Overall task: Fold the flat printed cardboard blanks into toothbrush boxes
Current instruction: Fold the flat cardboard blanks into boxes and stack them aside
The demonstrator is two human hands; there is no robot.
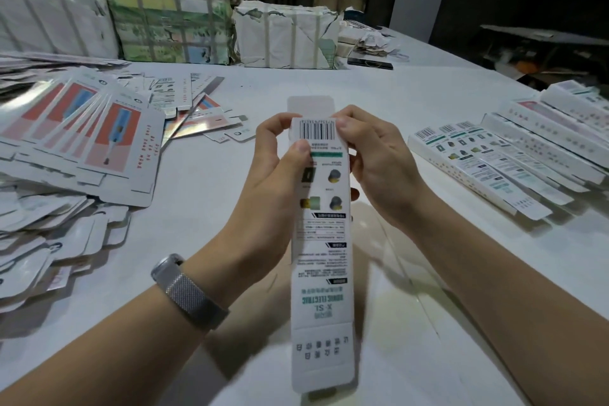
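A long white toothbrush box (pixel 321 260) with a barcode and green print is held lengthwise above the table, its far flap (pixel 310 105) standing open and its near flap sticking out toward me. My left hand (pixel 275 171) grips the box's left side, thumb pressed on the printed face below the barcode. My right hand (pixel 375 158) holds the right side, fingers curled at the far end by the barcode. A heap of flat printed blanks (pixel 82 138) with red panels lies at the left. Several folded boxes (pixel 501 155) lie in a row at the right.
Taped paper-wrapped bundles (pixel 171 16) stand along the back of the white table (pixel 379 92). Loose blanks (pixel 201 105) are scattered mid-left. Paper scraps (pixel 369 39) lie at the back right. The table's right edge (pixel 468 54) borders a dark area. A person's clothing shows behind the bundles.
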